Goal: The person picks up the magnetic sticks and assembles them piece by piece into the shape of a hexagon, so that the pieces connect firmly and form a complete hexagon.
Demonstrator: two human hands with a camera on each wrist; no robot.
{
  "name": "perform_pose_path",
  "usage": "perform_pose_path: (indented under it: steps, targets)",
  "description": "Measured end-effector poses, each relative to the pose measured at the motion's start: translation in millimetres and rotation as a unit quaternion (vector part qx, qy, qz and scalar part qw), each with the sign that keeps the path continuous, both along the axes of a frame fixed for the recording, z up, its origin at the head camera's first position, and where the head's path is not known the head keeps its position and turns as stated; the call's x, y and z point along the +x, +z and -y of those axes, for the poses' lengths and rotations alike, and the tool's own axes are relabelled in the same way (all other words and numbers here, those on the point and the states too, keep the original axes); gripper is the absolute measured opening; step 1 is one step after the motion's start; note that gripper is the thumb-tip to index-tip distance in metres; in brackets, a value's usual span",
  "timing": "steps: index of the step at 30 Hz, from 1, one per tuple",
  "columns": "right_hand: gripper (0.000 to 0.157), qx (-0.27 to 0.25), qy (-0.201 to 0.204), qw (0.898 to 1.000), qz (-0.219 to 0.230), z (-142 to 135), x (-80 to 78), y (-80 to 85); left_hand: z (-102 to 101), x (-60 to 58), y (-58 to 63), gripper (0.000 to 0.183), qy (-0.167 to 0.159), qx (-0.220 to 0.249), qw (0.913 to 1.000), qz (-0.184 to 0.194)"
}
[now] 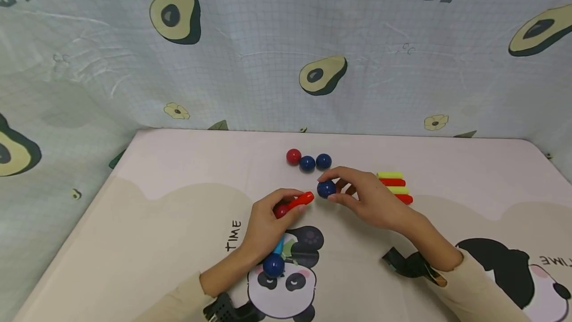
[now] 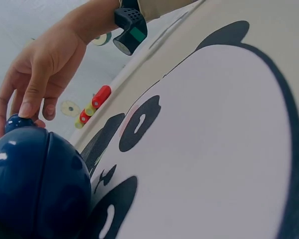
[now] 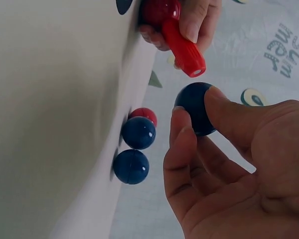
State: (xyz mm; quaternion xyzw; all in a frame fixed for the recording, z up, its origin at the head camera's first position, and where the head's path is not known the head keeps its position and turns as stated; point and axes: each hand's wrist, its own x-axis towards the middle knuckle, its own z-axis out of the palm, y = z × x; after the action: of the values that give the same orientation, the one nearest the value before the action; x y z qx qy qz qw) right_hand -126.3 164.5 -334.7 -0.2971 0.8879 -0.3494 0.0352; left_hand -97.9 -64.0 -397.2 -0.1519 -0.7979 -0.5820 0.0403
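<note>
My left hand [image 1: 263, 225] grips a red rod [image 1: 301, 200] joined to a red ball [image 1: 281, 210], the rod's free end pointing right. Below that hand, a light blue rod [image 1: 279, 245] meets a blue ball [image 1: 273, 266]; its upper end is hidden by the hand. This ball [image 2: 40, 184] looms large in the left wrist view. With thumb and fingertips, my right hand [image 1: 373, 198] pinches another blue ball [image 1: 326, 189]. In the right wrist view, the pinched ball [image 3: 195, 108] is close to the end of the red rod [image 3: 185, 50], with a small gap between.
Beyond the hands, a red ball [image 1: 293, 156] and two blue balls, one [image 1: 307, 164] beside the other [image 1: 323, 161], lie on the table. Yellow and red rods [image 1: 395, 183] lie side by side behind the right hand. A patterned sheet [image 1: 250, 63] hangs past the table's far edge.
</note>
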Motion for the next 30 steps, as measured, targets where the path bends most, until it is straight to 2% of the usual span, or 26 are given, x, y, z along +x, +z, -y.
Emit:
perform_pose_path:
  steps: [14, 20, 30]
  targets:
    - [0.042, -0.003, 0.038, 0.999, -0.004, 3.8, 2.3, -0.5, -0.2, 0.1, -1.2, 0.025, -0.006, 0.003, 0.9998, -0.019]
    - [0.045, 0.000, 0.012, 1.000, 0.005, 3.2, 1.3, -2.0, -0.3, 0.3, -1.5, 0.023, 0.002, 0.003, 0.9999, -0.014]
    - [0.041, -0.012, -0.027, 1.000, -0.007, 10.3, -0.4, -14.4, -1.3, 2.5, -2.4, 0.024, 0.037, 0.007, 0.9991, -0.018]
